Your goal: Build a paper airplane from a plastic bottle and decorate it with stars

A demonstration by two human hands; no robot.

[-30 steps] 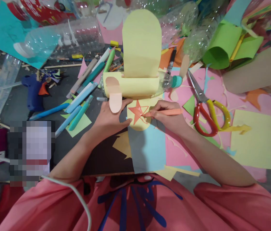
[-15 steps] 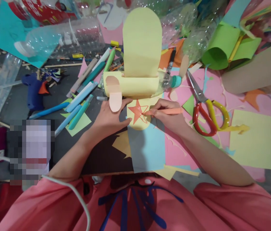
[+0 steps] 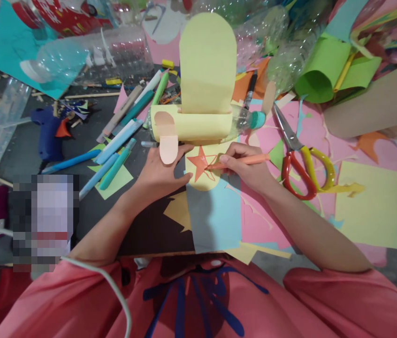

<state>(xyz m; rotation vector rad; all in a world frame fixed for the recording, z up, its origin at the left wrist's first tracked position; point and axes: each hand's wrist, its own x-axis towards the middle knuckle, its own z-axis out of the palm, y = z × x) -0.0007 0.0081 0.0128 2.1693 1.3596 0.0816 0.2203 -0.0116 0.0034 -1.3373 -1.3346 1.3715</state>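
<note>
My right hand [image 3: 246, 164] grips an orange marker [image 3: 251, 159], its tip touching a star [image 3: 200, 163] on pale yellow paper. The star's left part is coloured orange; its right part is mostly outline. That paper is the near wing [image 3: 203, 184] of a toy plane, a yellow-wrapped plastic bottle [image 3: 202, 126] with a green cap [image 3: 257, 119]. The far wing [image 3: 208, 61] stretches away behind the bottle. My left hand [image 3: 159, 171] lies spread at the near wing's left edge, thumb and forefinger apart, partly under a rounded pale pink tail strip [image 3: 169, 149].
Red-and-yellow scissors [image 3: 299, 159] lie to the right, near a yellow sheet [image 3: 374, 204]. Several markers [image 3: 119, 141] and a blue glue gun [image 3: 49, 136] are at left. Clear bottles [image 3: 96, 54] line the back. Another person's arm [image 3: 374, 101] reaches in from the right.
The marker's tip has shifted slightly left and down on the star, and its back end has swung up a little. My left hand stays in place.
</note>
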